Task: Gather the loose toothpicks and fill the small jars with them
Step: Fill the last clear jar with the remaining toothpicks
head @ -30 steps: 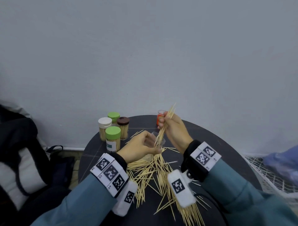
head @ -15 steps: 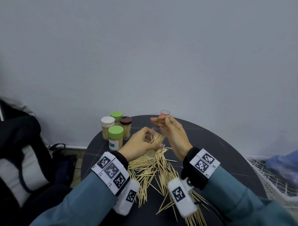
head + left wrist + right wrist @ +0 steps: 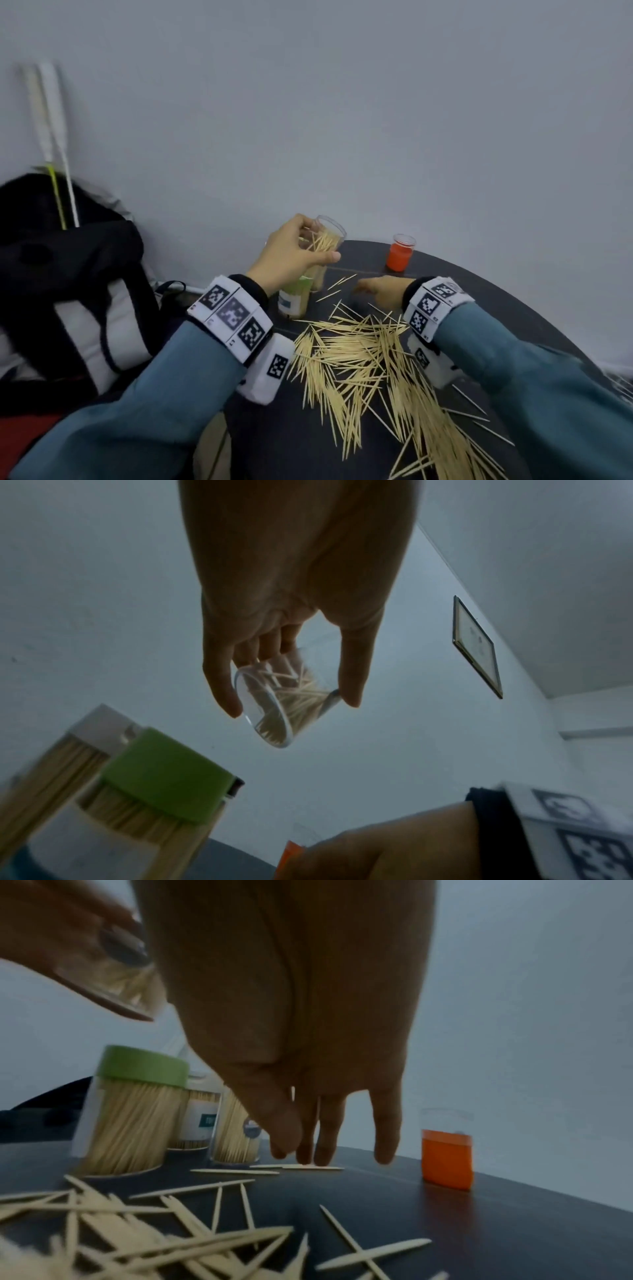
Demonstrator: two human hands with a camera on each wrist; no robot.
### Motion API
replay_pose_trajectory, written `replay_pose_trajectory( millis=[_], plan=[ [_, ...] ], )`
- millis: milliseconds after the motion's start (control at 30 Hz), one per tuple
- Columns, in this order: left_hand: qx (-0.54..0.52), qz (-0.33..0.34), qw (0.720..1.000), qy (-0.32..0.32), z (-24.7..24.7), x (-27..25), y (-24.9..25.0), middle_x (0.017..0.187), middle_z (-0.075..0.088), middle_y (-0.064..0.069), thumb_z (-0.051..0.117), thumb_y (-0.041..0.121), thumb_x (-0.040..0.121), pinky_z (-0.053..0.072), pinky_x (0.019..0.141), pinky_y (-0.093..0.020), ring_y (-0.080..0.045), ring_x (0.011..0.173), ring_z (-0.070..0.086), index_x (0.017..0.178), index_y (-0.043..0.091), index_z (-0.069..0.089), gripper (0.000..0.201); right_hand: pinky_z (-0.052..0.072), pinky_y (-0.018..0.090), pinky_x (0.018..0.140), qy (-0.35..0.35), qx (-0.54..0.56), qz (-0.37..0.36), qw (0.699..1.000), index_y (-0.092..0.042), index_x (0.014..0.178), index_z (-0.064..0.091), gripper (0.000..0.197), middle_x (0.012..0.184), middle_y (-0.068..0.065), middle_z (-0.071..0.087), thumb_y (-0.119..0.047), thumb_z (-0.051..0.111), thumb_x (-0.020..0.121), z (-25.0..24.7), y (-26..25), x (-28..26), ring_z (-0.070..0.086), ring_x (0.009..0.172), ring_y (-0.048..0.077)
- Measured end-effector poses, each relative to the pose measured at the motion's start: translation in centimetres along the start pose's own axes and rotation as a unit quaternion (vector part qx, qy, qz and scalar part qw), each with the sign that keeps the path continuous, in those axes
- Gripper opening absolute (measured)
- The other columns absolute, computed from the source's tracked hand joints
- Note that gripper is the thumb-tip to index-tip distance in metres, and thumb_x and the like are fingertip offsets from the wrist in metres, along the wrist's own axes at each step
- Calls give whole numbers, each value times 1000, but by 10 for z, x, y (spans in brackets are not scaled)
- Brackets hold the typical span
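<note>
My left hand (image 3: 317, 240) grips a small clear jar (image 3: 325, 236) partly filled with toothpicks, tilted and raised above the filled jars; the left wrist view shows the fingers and thumb of this hand (image 3: 287, 696) wrapped round the jar (image 3: 274, 731). My right hand (image 3: 363, 287) reaches down to the black round table (image 3: 479, 294). In the right wrist view the straight fingers of this hand (image 3: 298, 1150) touch a stray toothpick (image 3: 308, 1167) lying flat. A big pile of loose toothpicks (image 3: 359, 356) lies in front of me.
A green-lidded full jar (image 3: 137, 1110) and other full jars (image 3: 236, 1137) stand at the table's back left. An orange cap with a clear rim (image 3: 399, 255) stands at the back. A dark bag (image 3: 68, 274) sits left of the table, against the wall.
My right hand dropped its bundle of toothpicks into the jar, then went down to the table. My left hand lifted the jar up and to the left.
</note>
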State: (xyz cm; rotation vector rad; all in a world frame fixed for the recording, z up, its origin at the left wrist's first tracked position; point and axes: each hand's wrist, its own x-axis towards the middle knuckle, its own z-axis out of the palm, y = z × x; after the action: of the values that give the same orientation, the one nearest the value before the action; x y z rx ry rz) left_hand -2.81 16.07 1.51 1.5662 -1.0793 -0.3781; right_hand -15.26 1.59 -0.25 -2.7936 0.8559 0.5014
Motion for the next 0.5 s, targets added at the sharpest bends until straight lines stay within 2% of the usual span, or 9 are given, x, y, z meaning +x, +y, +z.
replay_pose_trajectory(
  millis=[100, 200, 267, 367, 500],
  plan=[
    [-2, -3, 1000, 16, -12, 8, -6, 89, 55, 10, 80, 16, 71, 44, 65, -12, 0, 75, 54, 105, 14, 50, 45, 32, 34, 107, 4, -55, -4, 998, -13, 145, 27, 56, 147, 12, 36, 4, 34, 93, -5, -17, 22, 38, 133, 27],
    [-6, -8, 999, 31, -21, 13, -12, 88, 57, 9, 82, 16, 69, 45, 67, -14, -2, 75, 55, 104, 14, 51, 47, 31, 32, 105, 9, -89, 5, 996, -13, 143, 30, 50, 146, 12, 39, -3, 39, 96, -5, -28, 47, 39, 133, 27],
    [-7, -9, 999, 38, -29, 15, -15, 86, 57, 9, 82, 16, 68, 45, 64, -11, -2, 73, 54, 105, 13, 52, 47, 32, 32, 103, -7, -123, 23, 992, -9, 141, 34, 45, 144, 14, 41, -7, 40, 96, -4, -33, 59, 41, 131, 28],
    [4, -9, 999, 40, -39, 16, -19, 87, 55, 8, 81, 15, 70, 42, 59, -5, -4, 75, 54, 108, 12, 52, 48, 33, 32, 103, -19, -161, 41, 986, -6, 142, 31, 46, 145, 15, 39, -8, 37, 97, -3, -38, 63, 40, 131, 29],
    [23, -15, 999, 43, -45, 13, -21, 92, 57, 3, 82, 17, 70, 44, 66, -14, -9, 80, 54, 110, 10, 53, 50, 34, 34, 103, -23, -169, 27, 985, -10, 144, 31, 47, 144, 13, 40, -8, 35, 97, 3, -44, 50, 42, 130, 28]
  ],
)
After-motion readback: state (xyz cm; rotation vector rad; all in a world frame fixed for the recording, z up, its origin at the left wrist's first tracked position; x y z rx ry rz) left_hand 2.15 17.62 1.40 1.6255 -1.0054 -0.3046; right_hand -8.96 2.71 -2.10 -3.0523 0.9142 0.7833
